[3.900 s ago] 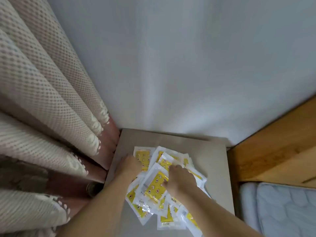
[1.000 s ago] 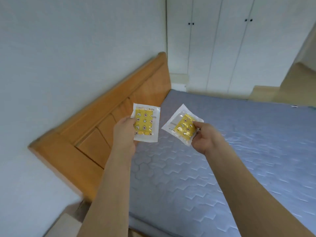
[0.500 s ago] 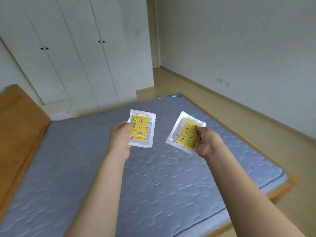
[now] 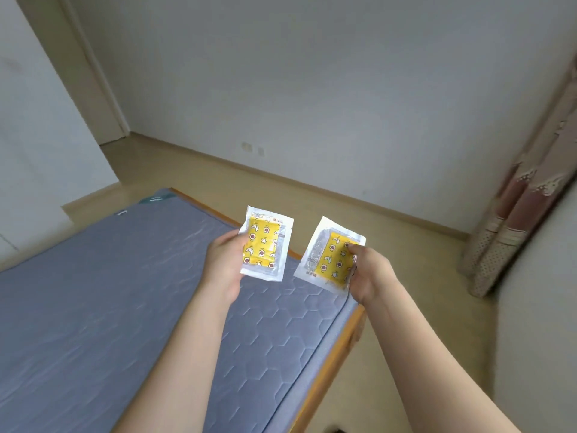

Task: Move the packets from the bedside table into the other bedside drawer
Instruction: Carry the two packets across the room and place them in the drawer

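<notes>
Head view: left hand [image 4: 223, 264] pinches a packet [image 4: 265, 243], right hand [image 4: 370, 275] another [image 4: 331, 254], over bed [image 4: 93, 292]. Mid-carry; drawer not in sight, nothing delivered.

Two packets are in view: one packet [image 4: 266, 244] with a yellow printed panel in the left hand [image 4: 223, 264], and a second packet [image 4: 331, 255] of the same kind in the right hand [image 4: 370, 273]. Two hands, so one packet to each. There is one bed with one grey quilted mattress [image 4: 93, 295], one curtain [image 4: 527, 195] at the right edge, and two small wall sockets [image 4: 253, 148] side by side low on the far wall.
</notes>
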Demonstrator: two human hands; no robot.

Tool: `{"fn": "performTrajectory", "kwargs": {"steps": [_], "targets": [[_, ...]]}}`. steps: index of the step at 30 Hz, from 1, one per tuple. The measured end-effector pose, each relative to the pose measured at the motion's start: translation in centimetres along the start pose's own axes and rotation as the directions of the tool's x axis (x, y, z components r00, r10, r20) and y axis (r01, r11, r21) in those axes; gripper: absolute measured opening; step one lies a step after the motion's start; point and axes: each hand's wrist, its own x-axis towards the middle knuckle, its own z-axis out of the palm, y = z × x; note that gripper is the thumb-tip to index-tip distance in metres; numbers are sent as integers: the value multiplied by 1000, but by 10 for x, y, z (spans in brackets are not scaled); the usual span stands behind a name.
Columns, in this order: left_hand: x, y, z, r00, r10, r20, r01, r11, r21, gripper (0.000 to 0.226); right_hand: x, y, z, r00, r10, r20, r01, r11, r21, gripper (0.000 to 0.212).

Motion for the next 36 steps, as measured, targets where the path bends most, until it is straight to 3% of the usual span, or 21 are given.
{"fn": "performTrajectory", "kwargs": {"steps": [10, 19, 25, 28, 33, 36], "targets": [[194, -8, 249, 981, -58, 186, 58, 998, 6, 20, 188, -198, -53, 975, -122, -188, 122, 992, -8, 15], [314, -8, 455, 945, -84, 316, 67, 996, 64, 21, 341, -338, -105, 967, -118, -228, 129, 991, 35, 7], [410, -2, 560, 965, -52, 257, 41, 998, 47, 21, 475, -437, -106, 981, -130, -145, 138, 989, 48, 25], [460, 22, 593, 983, -30, 183, 26, 999, 26, 22, 526, -490, -81, 986, -141, -87, 144, 989, 30, 22], [539, 44, 603, 997, -7, 74, 10, 999, -47, 25, 612, -536, -6, 990, -126, 57, 129, 991, -45, 23], [590, 55, 586, 998, -3, -62, 1, 999, -44, 24, 661, -538, 51, 984, -69, 163, 89, 989, -115, 25]]}}
